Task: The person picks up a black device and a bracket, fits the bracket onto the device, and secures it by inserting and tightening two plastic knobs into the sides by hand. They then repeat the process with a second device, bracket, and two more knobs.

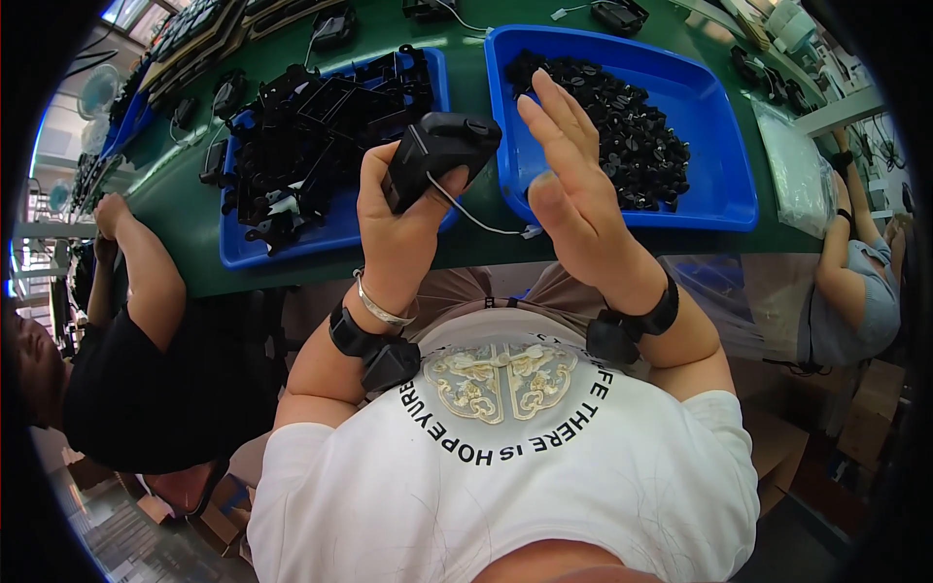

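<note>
Head view: left hand (pixel 400 209) is gripping a black housing (pixel 439 155); right hand (pixel 573 189) is hovering empty, fingers spread, seemingly mid-assembly, small parts (pixel 622 126) likely needed next.

A long green workbench (pixel 194 233) runs under bright windows (pixel 126 12), with cardboard boxes (pixel 777 457) on the floor.

You've got bright, even overhead light, glare streaks on the green glossy tabletop (pixel 466 44), heavy fisheye bending and black vignetting at the rim
</note>
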{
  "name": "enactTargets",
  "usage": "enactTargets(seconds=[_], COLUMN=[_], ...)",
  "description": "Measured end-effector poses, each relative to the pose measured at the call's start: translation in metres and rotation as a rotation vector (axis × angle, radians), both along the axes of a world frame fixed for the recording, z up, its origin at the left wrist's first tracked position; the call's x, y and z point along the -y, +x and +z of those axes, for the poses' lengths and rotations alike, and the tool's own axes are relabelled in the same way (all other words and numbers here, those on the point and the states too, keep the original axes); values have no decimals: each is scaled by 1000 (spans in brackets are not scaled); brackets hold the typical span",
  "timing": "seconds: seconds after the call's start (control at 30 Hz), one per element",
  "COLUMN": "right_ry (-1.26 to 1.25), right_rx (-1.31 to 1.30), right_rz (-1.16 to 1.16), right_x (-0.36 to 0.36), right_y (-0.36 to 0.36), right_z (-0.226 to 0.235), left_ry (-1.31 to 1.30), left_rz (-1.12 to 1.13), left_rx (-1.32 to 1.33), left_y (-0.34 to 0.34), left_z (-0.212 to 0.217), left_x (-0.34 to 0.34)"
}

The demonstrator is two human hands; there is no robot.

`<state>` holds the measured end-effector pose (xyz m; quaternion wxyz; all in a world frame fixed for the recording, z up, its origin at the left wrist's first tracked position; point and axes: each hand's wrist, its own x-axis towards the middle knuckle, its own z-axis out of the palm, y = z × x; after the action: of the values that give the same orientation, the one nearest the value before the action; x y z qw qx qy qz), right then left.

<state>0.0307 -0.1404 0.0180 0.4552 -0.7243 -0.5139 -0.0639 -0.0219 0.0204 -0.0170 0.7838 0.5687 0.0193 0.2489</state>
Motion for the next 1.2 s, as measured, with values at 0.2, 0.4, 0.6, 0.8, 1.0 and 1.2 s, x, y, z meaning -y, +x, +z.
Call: enactTargets(seconds=[0.2, 0.4, 0.6, 0.8, 1.0, 1.2], right_ry=[38, -29, -8, -38, 3, -11], right_rx=[-36, -80, -142, -122, -72, -178], right_rz=[-90, -50, 61, -57, -67, -31], right_x=[6, 6, 6, 2, -5, 5], right_y=[9, 5, -10, 2, -1, 2], right_z=[-2, -5, -3, -10, -14, -13], left_ry=[95, 25, 89, 48, 65, 181], left_rz=[29, 29, 30, 20, 28, 17], left_rx=[-22, -32, -32, -29, -39, -79], left_y=[-4, -1, 4, -2, -3, -2], left_z=[-4, -5, -12, -9, -11, -7], left_x=[0, 2, 1, 7, 3, 2])
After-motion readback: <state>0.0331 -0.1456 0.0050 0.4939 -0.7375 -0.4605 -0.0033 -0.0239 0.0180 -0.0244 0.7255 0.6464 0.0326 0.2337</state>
